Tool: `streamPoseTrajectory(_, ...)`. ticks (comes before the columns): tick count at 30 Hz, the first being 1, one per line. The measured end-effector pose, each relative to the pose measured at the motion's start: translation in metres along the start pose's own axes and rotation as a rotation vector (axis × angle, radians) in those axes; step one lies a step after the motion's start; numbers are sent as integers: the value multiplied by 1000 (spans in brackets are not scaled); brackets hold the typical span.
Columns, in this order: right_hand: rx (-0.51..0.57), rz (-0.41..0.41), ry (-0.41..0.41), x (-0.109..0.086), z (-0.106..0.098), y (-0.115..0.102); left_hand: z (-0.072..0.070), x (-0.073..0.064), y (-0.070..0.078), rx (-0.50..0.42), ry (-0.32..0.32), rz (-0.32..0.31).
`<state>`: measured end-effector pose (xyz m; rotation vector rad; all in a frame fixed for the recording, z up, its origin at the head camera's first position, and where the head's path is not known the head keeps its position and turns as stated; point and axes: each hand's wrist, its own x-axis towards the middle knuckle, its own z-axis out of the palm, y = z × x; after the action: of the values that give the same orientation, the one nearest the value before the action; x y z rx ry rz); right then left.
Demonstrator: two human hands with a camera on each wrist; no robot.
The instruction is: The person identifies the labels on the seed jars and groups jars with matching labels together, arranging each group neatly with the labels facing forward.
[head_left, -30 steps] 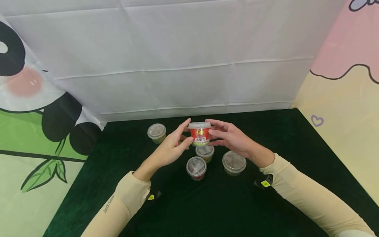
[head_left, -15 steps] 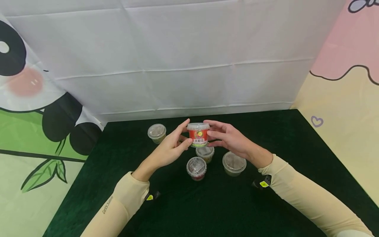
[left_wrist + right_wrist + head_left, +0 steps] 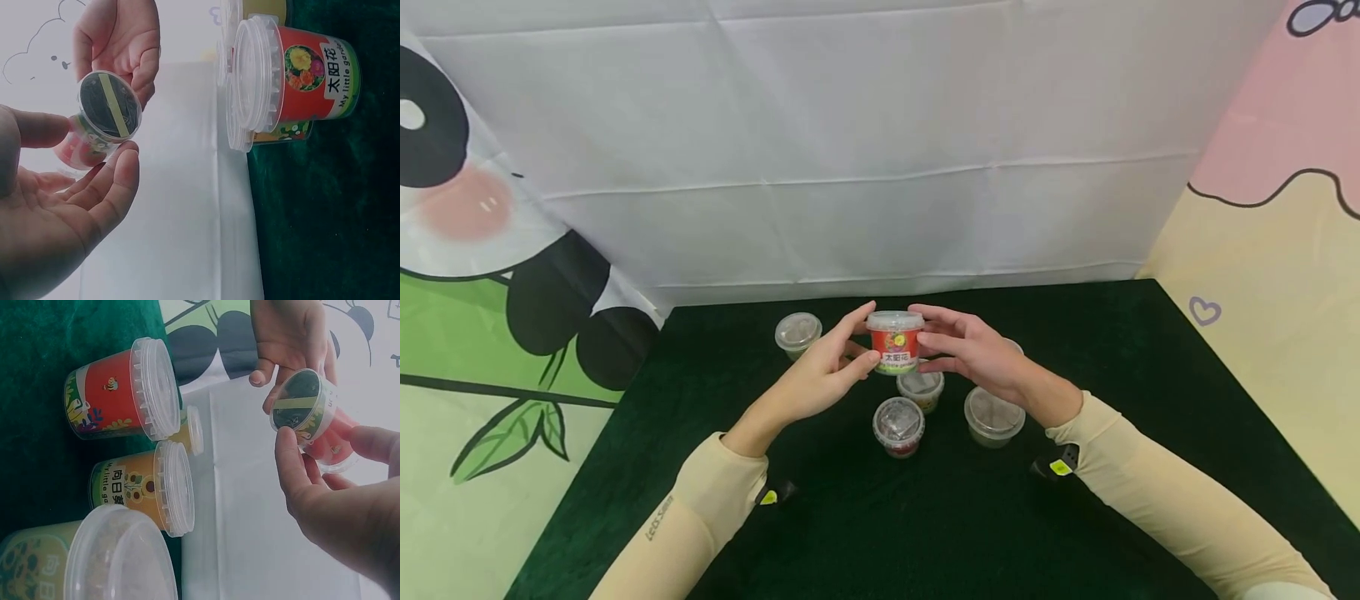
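Observation:
Both hands hold a small clear-lidded plastic cup with a red and green flower-seed label (image 3: 895,343) above the table, roughly upright. My left hand (image 3: 820,375) grips its left side between thumb and fingers, and my right hand (image 3: 973,354) grips the right side. From below, the left wrist view shows the held cup's dark base (image 3: 109,103) with a pale yellow strip across it. Directly beneath stand a cup with an orange sunflower label (image 3: 140,487) and another red-labelled cup (image 3: 306,78), both lidded.
A larger lidded cup (image 3: 994,415) stands near my right wrist, and a lidded cup (image 3: 798,332) sits at the back left. Behind the right hand, part of another lid (image 3: 1015,345) shows. Dark green cloth (image 3: 880,533) covers the table; a white sheet (image 3: 880,217) hangs behind.
Both hands have shifted slightly left with the held cup, which stays raised. A bit of a lid has come into view behind the right hand. The standing cups have not moved.

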<state>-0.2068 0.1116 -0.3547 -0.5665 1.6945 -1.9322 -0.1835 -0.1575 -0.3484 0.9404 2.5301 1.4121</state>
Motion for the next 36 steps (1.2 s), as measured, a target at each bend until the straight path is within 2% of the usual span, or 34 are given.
streamPoseTrajectory(7, -14, -8, -9, 2, 4, -1, -7, -1, -4, -49, -34, -10)
streamPoseTrajectory(13, -11, 8, -21, 3, 6, -1, -16, -1, -3, -185, -105, -60)
streamPoseTrajectory(17, -12, 3, -26, 4, 8, -1, -20, -1, -4, -263, -119, -97)
streamPoseTrajectory(27, -10, -31, -10, 12, 21, 1, -29, -11, -7, -283, -88, -137)
streamPoseTrajectory(36, 3, -36, 36, 31, 44, 14, -49, -21, -20, -263, -69, -203)
